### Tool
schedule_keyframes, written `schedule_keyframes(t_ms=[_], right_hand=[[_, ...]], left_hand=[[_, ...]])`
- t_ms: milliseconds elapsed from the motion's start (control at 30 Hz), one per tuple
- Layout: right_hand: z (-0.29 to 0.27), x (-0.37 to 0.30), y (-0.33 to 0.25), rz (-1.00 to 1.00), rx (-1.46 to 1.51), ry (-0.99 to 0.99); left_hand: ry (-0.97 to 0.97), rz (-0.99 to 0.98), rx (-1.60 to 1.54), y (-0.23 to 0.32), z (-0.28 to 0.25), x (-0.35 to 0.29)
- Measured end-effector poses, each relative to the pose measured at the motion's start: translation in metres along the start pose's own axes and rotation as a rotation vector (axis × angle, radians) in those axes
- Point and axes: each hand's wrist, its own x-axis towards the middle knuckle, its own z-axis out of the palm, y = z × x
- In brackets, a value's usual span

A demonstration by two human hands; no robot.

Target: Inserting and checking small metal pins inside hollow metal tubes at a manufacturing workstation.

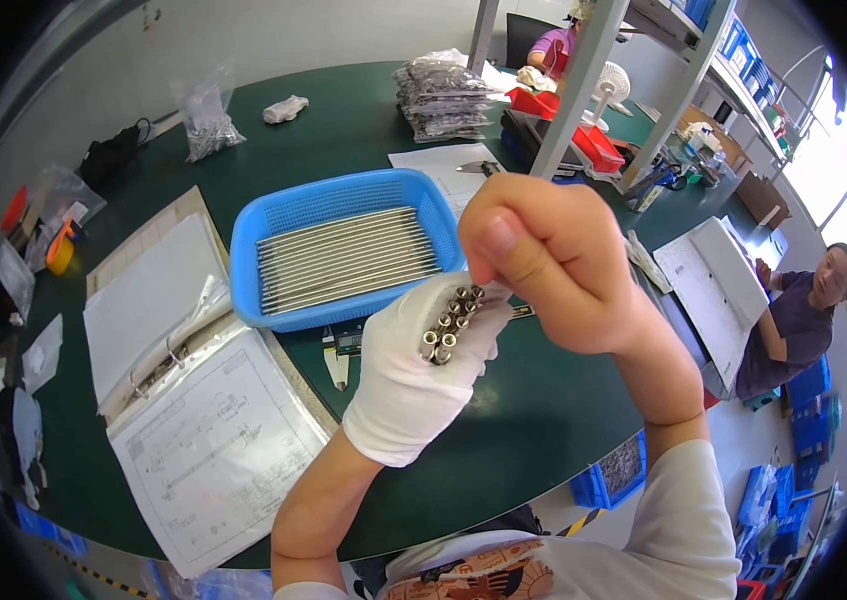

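Observation:
My left hand (404, 375), in a white glove, is closed around a bundle of several shiny metal tubes (452, 325). Their round hollow ends face up toward me; the rest of their length is hidden by the glove. Just right of and above the bundle, my bare right hand (549, 265) is curled tight, thumb over the fingers. Whatever it may hold does not show. Beyond both hands stands a blue plastic basket (249, 245), with a row of long thin metal rods (344, 260) lying side by side in it.
An open ring binder with a drawing (224, 440) lies at left. Calipers (337, 365) lie by the basket; more calipers (484, 167) rest on paper behind it. Bagged parts (442, 95) are stacked at the back. A shelf post (574, 95) rises at right; one person (799, 320) sits beyond.

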Motion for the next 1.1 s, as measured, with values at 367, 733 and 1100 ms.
schedule_keyframes(t_ms=[367,733,1100], right_hand=[[-0.006,0.001,-0.005,0.056,0.003,-0.049],[0.000,-0.001,-0.002,0.019,-0.057,0.027],[-0.011,0.007,0.002,-0.208,-0.198,0.078]], left_hand=[[-0.002,0.080,-0.020,0.000,0.001,0.001],[0.017,0.084,-0.062,-0.001,-0.004,0.001],[0.004,0.224,-0.067,-0.003,-0.007,0.000]])
